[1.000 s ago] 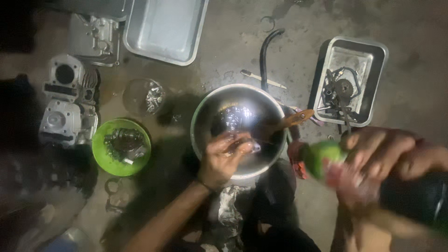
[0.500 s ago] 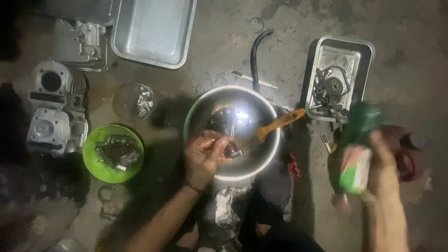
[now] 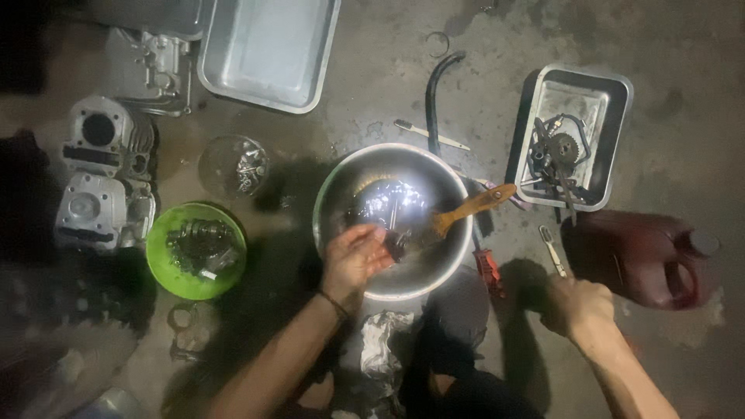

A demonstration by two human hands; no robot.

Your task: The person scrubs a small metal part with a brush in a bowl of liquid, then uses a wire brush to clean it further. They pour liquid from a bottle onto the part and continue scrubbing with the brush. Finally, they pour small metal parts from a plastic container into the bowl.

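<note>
Head view: my left hand (image 3: 353,257) grasps one small metal part (image 3: 397,242) over one steel bowl (image 3: 334,194); my right hand (image 3: 578,306), clenched, is beside one red jug (image 3: 644,260).

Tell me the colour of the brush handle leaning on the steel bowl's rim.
Orange-brown; the brush handle shows clearly in the head view, resting across the steel bowl.

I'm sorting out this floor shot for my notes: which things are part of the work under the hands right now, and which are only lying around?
In hand:
left hand holding a small dark metal part over the steel bowl
wooden-handled brush in the bowl
right hand, fisted, near the red jug

Lying about:
green bowl
empty tray
tray of gears
engine cylinders
</note>
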